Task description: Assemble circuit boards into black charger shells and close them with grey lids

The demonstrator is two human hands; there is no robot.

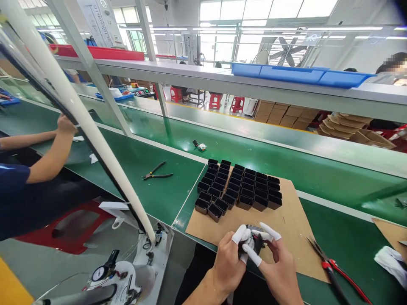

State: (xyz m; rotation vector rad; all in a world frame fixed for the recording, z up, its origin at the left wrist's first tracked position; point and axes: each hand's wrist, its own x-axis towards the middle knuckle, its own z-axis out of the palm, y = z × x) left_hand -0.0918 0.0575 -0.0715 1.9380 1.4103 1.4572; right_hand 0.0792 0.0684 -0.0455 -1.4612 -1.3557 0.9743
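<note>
My left hand (229,263) and my right hand (277,263) meet over the front edge of a cardboard sheet (203,223), with white covers on several fingertips. Between them both hands grip a small black part (259,243) with some coloured wire showing. Its exact kind is mostly hidden by the fingers. Just beyond my hands, rows of open black plastic cases (245,202) stand on the cardboard. Right of my right hand lie long-nosed pliers (327,262) with red and black handles.
Cutting pliers (157,171) lie on the green bench left of the cases. A small part (201,146) sits on the conveyor behind. A pale slanted pole (95,140) rises at left, near a co-worker's arm (47,163). A white cloth (391,263) lies at far right.
</note>
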